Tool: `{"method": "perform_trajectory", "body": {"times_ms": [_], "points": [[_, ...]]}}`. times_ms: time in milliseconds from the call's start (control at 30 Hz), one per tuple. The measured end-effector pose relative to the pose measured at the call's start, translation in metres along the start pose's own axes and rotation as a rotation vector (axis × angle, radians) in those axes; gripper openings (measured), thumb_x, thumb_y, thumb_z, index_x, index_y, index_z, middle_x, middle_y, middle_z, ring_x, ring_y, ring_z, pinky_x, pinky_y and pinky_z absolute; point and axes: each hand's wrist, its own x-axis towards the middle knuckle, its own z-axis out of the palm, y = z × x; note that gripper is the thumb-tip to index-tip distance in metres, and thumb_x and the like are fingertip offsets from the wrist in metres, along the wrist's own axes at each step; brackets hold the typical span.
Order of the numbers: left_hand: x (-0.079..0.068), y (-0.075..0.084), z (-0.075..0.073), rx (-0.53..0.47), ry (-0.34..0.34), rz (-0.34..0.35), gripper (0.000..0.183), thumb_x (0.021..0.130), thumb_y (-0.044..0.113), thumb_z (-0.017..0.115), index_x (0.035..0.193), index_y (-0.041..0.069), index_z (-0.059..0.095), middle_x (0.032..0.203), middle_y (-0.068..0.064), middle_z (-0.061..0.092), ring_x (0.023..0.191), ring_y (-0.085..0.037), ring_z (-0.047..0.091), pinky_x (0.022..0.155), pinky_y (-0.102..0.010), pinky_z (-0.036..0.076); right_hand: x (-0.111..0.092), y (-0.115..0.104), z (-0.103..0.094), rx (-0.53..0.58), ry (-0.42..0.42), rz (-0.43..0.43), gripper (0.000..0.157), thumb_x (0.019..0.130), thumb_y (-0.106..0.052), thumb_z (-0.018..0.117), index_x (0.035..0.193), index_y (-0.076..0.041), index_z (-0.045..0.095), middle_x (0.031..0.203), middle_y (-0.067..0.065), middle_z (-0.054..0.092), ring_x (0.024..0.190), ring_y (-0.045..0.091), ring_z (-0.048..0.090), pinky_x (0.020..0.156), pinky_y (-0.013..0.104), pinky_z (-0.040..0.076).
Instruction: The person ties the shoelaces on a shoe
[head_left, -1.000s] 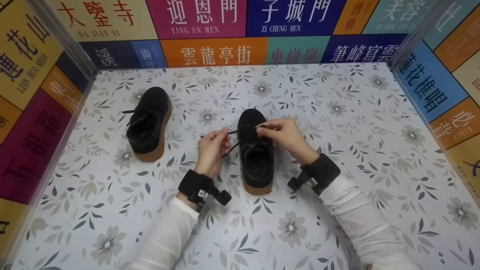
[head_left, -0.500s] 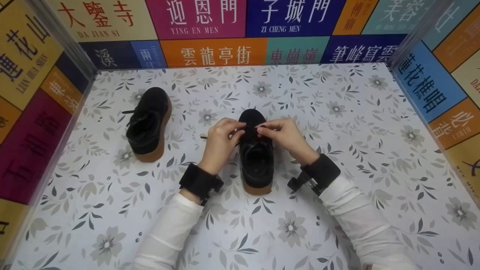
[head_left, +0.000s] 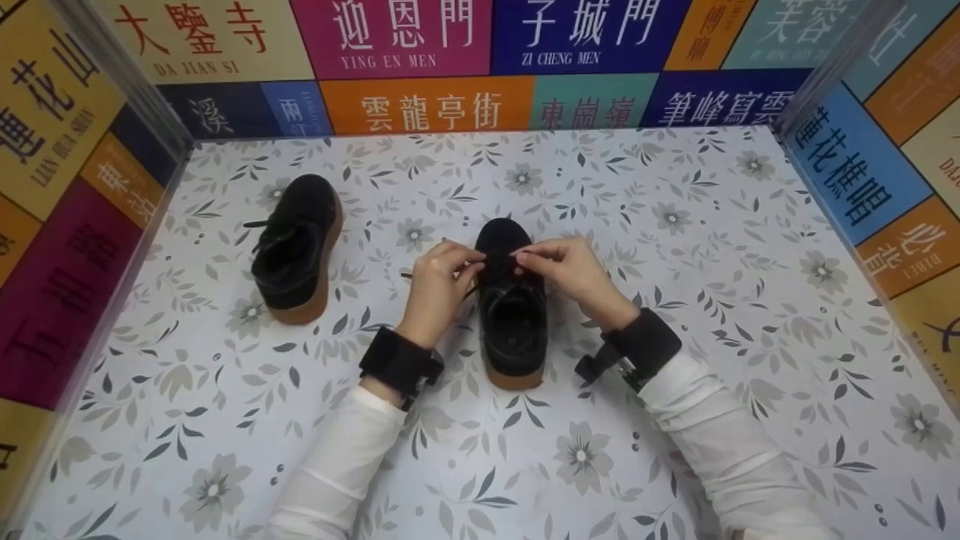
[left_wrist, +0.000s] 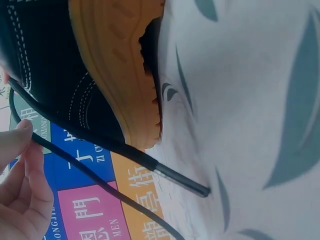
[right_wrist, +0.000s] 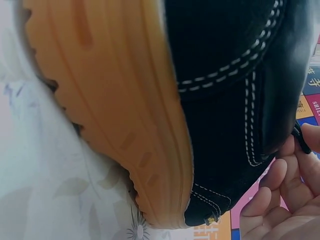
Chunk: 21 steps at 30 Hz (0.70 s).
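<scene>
A black shoe with a tan sole stands upright in the middle, toe pointing away. My left hand is at the left side of its lacing; in the left wrist view its thumb and fingers pinch a black shoelace. A second stretch of lace with a metal-tipped end hangs past the sole there. On the other side, my right hand pinches a dark bit of lace close to the shoe's upper. The fingers hide most of the lacing in the head view.
Another black shoe with a tan sole stands at the left, a lace sticking out from its side. Both shoes are on a floral-patterned white surface. Upright panels with coloured lettering border the back and both sides.
My left hand has moved from beside the shoe up and right to its lacing, bringing the lace closer in. The right hand and both shoes have stayed in place.
</scene>
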Motion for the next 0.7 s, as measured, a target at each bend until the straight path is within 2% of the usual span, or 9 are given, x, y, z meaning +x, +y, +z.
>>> {"method": "perform_trajectory", "body": {"times_ms": [133, 200, 467, 700], "points": [[0.001, 0.003, -0.001, 0.005, 0.012, -0.002, 0.005, 0.094, 0.004, 0.079, 0.096, 0.001, 0.082, 0.094, -0.013, 0.079, 0.090, -0.027, 0.078, 0.085, -0.034, 0.065, 0.000, 0.001, -0.001, 0.002, -0.010, 0.009, 0.025, 0.099, -0.009, 0.071, 0.118, 0.006, 0.077, 0.112, 0.009, 0.083, 0.093, 0.002, 0.070, 0.087, 0.017, 0.054], [0.002, 0.005, -0.002, 0.000, 0.018, -0.006, 0.006, 0.094, 0.005, 0.079, 0.097, 0.001, 0.082, 0.094, -0.013, 0.079, 0.090, -0.027, 0.078, 0.087, -0.033, 0.065, 0.000, 0.001, -0.001, 0.003, -0.010, 0.023, 0.025, 0.099, -0.010, 0.071, 0.119, 0.006, 0.077, 0.113, 0.008, 0.083, 0.094, 0.002, 0.070, 0.086, 0.017, 0.054], [0.006, 0.015, -0.002, -0.009, 0.030, -0.003, 0.007, 0.094, 0.005, 0.079, 0.099, 0.001, 0.083, 0.096, -0.013, 0.080, 0.092, -0.028, 0.079, 0.086, -0.034, 0.065, -0.002, -0.001, -0.001, 0.020, -0.010, 0.026, 0.027, 0.100, -0.013, 0.072, 0.118, 0.007, 0.077, 0.098, -0.008, 0.082, 0.090, 0.002, 0.069, 0.083, 0.017, 0.054], [0.009, 0.023, 0.002, -0.030, 0.019, 0.009, 0.008, 0.094, 0.002, 0.078, 0.100, 0.001, 0.083, 0.098, -0.014, 0.082, 0.090, -0.026, 0.079, 0.081, -0.030, 0.066, -0.002, -0.002, -0.001, 0.020, -0.011, 0.033, 0.028, 0.100, -0.015, 0.073, 0.118, 0.007, 0.077, 0.094, -0.013, 0.080, 0.085, 0.002, 0.068, 0.078, 0.017, 0.053]]}}
